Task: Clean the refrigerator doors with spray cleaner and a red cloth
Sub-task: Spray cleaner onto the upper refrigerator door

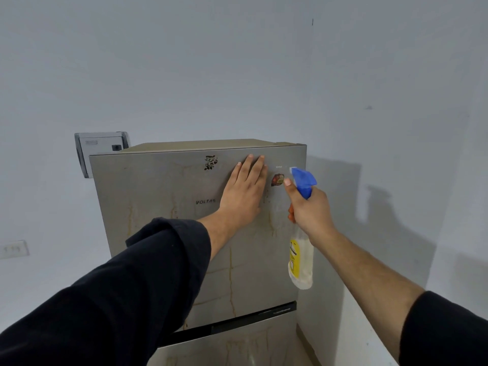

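1. Two hands are seen raised in front of a fridge (163, 233), both reaching out of dark sleeves (137, 281).
2. The left hand (244, 191) is laid flat and open against the upper door (148, 196), fingers stretched upward and held together, their tips just below the door's top edge.
3. The right hand (310, 210) is closed around the neck of a spray bottle (301, 260), and one finger is placed at the front of the blue spray head (303, 179).
4. The bottle is held upright, near the right edge of the upper door, with its nozzle turned toward the door; its pale body with a yellow label hangs below the hand.
5. A bit of red or orange is glimpsed at the fingers of the right hand, beside the bottle neck; whether it is the cloth cannot be told.
6. Brownish streaks and drip marks are spread over the grey upper door, and a brand name is printed left of the left wrist.
7. A dark smudge (211, 162) is seen near the top edge, left of the left hand, and a small round sticker (277, 180) sits between the two hands.
8. A dark strip (245, 320) divides the upper door from the lower door (232, 350).
9. A grey box (101, 151) is fixed to the pale wall (237, 62) behind the fridge's left corner, and a socket plate (14, 249) is set lower on the wall at far left.
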